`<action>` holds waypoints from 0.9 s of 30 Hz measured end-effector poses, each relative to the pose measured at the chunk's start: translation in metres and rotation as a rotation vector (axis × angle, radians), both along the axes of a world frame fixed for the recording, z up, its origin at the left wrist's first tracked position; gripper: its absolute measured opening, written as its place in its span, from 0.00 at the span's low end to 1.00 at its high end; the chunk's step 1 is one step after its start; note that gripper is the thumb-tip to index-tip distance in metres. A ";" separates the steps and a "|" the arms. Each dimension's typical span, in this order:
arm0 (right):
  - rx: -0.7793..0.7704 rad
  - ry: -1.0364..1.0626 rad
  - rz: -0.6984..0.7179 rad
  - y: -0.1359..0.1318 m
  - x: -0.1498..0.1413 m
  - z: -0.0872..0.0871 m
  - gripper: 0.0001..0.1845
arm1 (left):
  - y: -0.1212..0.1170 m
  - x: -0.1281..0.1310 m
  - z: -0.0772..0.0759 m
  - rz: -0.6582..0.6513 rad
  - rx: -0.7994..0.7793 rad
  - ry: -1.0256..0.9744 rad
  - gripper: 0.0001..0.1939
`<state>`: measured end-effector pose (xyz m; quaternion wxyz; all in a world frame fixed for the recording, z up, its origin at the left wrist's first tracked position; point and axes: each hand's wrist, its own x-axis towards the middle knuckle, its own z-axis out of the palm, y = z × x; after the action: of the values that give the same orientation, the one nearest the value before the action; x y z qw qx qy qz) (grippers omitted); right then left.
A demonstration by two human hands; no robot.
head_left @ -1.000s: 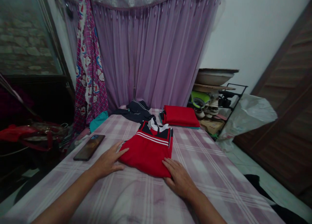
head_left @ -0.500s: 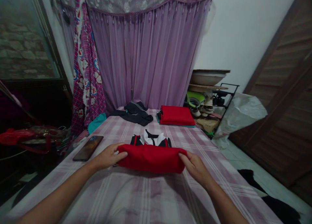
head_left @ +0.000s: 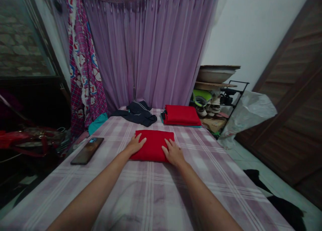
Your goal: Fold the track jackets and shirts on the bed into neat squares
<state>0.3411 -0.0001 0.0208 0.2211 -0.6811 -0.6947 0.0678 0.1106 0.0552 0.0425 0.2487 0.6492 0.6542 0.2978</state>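
Note:
A red shirt (head_left: pixel 153 147), folded into a flat rectangle, lies on the plaid bedsheet (head_left: pixel 151 190) in front of me. My left hand (head_left: pixel 136 144) rests on its left side with the fingers spread. On the right side of the shirt lies my right hand (head_left: pixel 173 152), also flat with fingers apart. The shirt's collar is hidden under the folded red cloth. Farther back, a dark navy jacket (head_left: pixel 139 114) lies loosely spread. To its right sits a stack of folded clothes (head_left: pixel 182 115) with a red piece on top.
A phone (head_left: pixel 87 151) lies on the bed's left side. Beyond the bed hang purple curtains (head_left: pixel 151 56). At the right back stands a rack (head_left: pixel 235 102) with shoes and a basin, beside a white plastic bag (head_left: pixel 249 115). Dark cloth (head_left: pixel 284 207) lies on the floor at right.
The red lower part of the shirt has been folded forward over the white collar and laid down. Both hands have moved forward and inward, from pinching its edges to lying flat on it.

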 end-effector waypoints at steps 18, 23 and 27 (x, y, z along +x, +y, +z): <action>0.164 0.208 -0.228 -0.015 0.019 -0.020 0.24 | -0.029 -0.032 -0.006 0.035 -0.025 0.055 0.23; 0.204 0.275 -0.260 -0.010 0.020 -0.010 0.22 | -0.043 -0.025 -0.004 0.078 0.025 0.175 0.19; 0.048 0.169 -0.297 -0.018 0.025 -0.014 0.23 | -0.053 -0.038 -0.016 0.112 -0.056 0.176 0.17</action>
<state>0.3665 -0.0178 0.0066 0.3025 -0.7625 -0.5670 0.0745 0.0728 0.0021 0.0264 0.1911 0.6283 0.7167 0.2345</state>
